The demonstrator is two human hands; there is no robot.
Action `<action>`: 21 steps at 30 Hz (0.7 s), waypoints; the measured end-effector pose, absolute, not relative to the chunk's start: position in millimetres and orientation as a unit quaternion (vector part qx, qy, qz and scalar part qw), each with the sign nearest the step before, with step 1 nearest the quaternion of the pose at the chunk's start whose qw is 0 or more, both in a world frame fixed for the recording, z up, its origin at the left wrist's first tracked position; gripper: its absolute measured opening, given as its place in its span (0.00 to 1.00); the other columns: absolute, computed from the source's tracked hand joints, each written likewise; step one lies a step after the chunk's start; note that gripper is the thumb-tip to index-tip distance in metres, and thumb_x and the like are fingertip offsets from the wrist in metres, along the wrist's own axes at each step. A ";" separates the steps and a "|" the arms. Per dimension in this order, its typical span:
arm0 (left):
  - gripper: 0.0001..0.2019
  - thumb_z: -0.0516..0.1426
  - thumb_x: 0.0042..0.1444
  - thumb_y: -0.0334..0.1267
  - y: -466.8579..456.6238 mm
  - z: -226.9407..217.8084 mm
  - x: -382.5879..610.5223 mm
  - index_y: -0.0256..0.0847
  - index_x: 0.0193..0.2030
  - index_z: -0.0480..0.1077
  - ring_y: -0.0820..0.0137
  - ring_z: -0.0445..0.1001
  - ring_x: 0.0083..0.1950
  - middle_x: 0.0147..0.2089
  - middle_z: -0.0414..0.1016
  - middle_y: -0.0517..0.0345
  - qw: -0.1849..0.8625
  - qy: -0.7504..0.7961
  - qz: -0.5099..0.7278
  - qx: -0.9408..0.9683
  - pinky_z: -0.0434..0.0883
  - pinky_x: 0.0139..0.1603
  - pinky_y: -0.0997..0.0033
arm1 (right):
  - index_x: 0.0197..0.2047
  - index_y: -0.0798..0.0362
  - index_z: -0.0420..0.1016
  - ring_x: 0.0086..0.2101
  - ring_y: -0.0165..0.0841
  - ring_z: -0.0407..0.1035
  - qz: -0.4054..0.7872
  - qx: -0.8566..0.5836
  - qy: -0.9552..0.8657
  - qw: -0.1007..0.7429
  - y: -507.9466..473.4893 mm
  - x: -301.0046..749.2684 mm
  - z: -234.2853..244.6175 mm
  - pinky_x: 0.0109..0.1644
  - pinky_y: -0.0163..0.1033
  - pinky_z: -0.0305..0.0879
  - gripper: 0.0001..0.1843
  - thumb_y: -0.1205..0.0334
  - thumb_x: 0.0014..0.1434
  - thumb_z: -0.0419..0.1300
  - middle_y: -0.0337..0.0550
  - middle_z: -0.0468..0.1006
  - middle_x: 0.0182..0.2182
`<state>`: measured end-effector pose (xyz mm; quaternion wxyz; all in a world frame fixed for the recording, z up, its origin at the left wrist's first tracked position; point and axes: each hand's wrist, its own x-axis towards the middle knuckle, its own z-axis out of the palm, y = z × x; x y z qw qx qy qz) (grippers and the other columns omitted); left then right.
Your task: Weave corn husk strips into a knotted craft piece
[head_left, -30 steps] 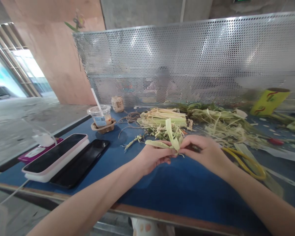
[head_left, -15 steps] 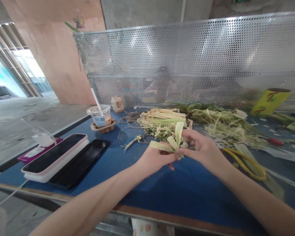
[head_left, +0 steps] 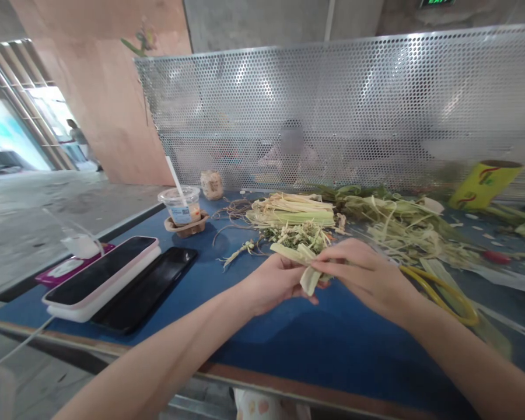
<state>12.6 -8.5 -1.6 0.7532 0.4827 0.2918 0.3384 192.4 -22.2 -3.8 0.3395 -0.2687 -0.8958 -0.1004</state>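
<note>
Pale green corn husk strips (head_left: 308, 279) are pinched between my two hands above the near middle of the blue table. My left hand (head_left: 276, 281) is closed around their lower part, with one strip lying out to the left over the thumb side. From the right, my right hand (head_left: 359, 267) presses its fingertips on a strip that bends down toward me. Just beyond my hands lie a bunch of small pale green sprigs (head_left: 300, 235) and a stack of cut husk strips (head_left: 291, 210). Some fingers of both hands are hidden.
At left are a phone in a pink case (head_left: 102, 277), a black phone (head_left: 146, 289) and a drink cup with a straw (head_left: 184, 207). On the right lie yellow-handled scissors (head_left: 457, 306), loose husks (head_left: 413, 233) and a yellow tube (head_left: 485, 185). A perforated metal screen (head_left: 332, 105) stands behind.
The strip that stood upright between my hands is now folded down toward me. My right hand has turned palm-down over it. My left hand keeps its hold.
</note>
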 end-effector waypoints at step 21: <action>0.08 0.59 0.45 0.39 -14.0 -7.7 16.3 0.35 0.27 0.74 0.76 0.70 0.25 0.27 0.73 0.57 0.670 0.260 0.232 0.656 0.70 0.31 0.76 | 0.37 0.48 0.73 0.42 0.36 0.65 0.074 -0.341 -0.861 0.370 -22.8 184.6 6.3 0.48 0.46 0.59 0.08 0.64 0.54 0.56 0.43 0.75 0.37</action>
